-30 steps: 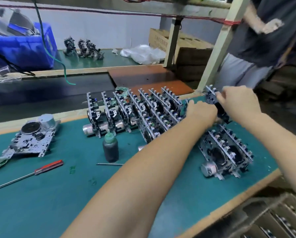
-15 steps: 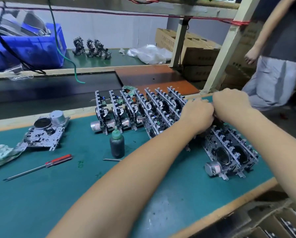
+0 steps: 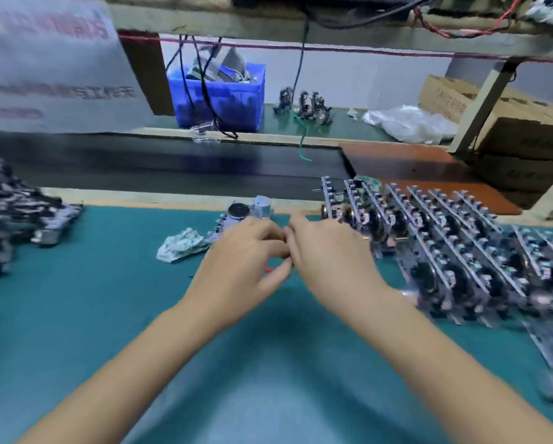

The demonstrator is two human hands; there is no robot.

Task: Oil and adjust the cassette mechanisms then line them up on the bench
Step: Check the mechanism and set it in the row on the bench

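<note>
Both hands meet over the green bench (image 3: 76, 315), the left hand (image 3: 243, 267) and right hand (image 3: 329, 254) with fingers curled and fingertips touching; whether they pinch anything I cannot tell. The standing row of cassette mechanisms (image 3: 445, 245) is lined up at right; a single mechanism (image 3: 246, 213) lies flat just beyond the hands.

You face a teal-topped bench (image 3: 76, 315) with a pale wooden edge. Beyond it runs a dark conveyor belt (image 3: 172, 165), then a far green shelf (image 3: 348, 128) against a white wall (image 3: 364, 78). A wooden frame beam (image 3: 332, 30) crosses overhead.
</note>
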